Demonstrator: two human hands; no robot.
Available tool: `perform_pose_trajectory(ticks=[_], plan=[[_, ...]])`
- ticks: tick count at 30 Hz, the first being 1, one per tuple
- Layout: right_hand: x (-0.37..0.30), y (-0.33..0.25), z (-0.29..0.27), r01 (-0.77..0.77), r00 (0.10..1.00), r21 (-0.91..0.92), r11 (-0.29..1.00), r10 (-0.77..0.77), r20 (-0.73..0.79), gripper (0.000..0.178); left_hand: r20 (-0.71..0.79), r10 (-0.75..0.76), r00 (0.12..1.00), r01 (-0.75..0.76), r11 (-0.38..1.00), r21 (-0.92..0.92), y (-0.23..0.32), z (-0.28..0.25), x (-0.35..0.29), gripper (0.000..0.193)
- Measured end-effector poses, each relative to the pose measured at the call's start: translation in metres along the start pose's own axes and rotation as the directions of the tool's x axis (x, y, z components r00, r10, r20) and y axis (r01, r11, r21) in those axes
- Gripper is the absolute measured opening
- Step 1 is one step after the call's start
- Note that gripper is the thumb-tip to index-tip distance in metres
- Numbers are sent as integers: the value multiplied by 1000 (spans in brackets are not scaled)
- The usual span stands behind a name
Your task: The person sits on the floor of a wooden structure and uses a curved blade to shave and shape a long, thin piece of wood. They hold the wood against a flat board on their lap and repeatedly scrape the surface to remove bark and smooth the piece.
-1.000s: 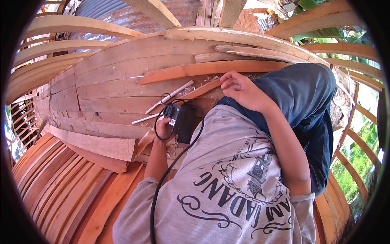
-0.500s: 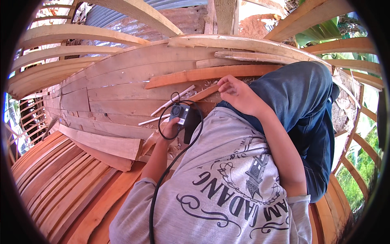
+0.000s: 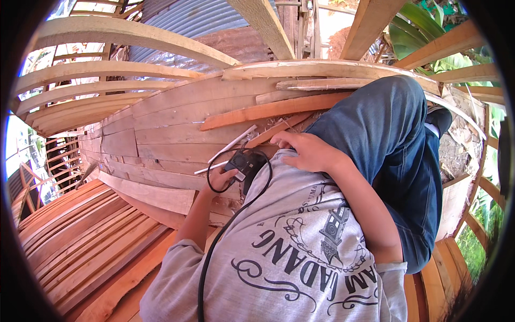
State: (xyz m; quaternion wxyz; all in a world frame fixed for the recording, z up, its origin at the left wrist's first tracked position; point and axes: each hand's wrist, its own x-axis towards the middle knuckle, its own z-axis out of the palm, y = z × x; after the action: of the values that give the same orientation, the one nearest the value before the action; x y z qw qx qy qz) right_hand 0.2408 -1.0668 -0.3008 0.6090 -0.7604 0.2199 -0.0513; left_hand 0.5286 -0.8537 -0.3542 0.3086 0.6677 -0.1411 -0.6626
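Around the near end of the black device [image 3: 236, 161], the left hand [image 3: 220, 177] clasps its grip. A black cable [image 3: 201, 292] loops about the device. Just right of the device is the grey shirt [image 3: 284, 236]; farther right, the right hand [image 3: 313, 153], grip relaxed and seemingly free. Beyond the device lie white sticks [image 3: 232, 144], then an orange plank [image 3: 273, 110].

The boxy device [image 3: 236, 160] is black, partly pale grey; its cable [image 3: 200, 295] black; the shirt [image 3: 182, 279] grey with a black print [image 3: 333, 228] of lettering and scrollwork; the trousers [image 3: 365, 121] dark blue; the curved plank [image 3: 273, 111] orange-brown; the thin stick [image 3: 232, 144] white; the corrugated sheets [image 3: 198, 27] blue-grey and rusty brown; the leaves [image 3: 416, 27] green
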Motion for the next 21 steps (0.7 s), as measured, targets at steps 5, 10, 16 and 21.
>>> perform_pose_trajectory(ticks=[5, 10, 16, 21], plan=[[10, -1, 4, -69, 995, -106, 992, 76, 64, 47, 98, 412, 906, -292, 439, 850, 81, -9, -12, 33], [4, 5, 0, -78, 997, -7, 997, 78, -15, 47, 45, 233, 971, -83, 156, 984, 179, 50, -23, 36], [-2, 6, -4, 12, 992, 237, 971, 19, -128, 42, 76, -83, 994, -94, -243, 966, 202, 69, 13, 33], [-17, 1, -13, -8, 989, 465, 885, 77, -129, 39, -129, -185, 974, 33, -448, 893, 167, 73, 71, 34]])
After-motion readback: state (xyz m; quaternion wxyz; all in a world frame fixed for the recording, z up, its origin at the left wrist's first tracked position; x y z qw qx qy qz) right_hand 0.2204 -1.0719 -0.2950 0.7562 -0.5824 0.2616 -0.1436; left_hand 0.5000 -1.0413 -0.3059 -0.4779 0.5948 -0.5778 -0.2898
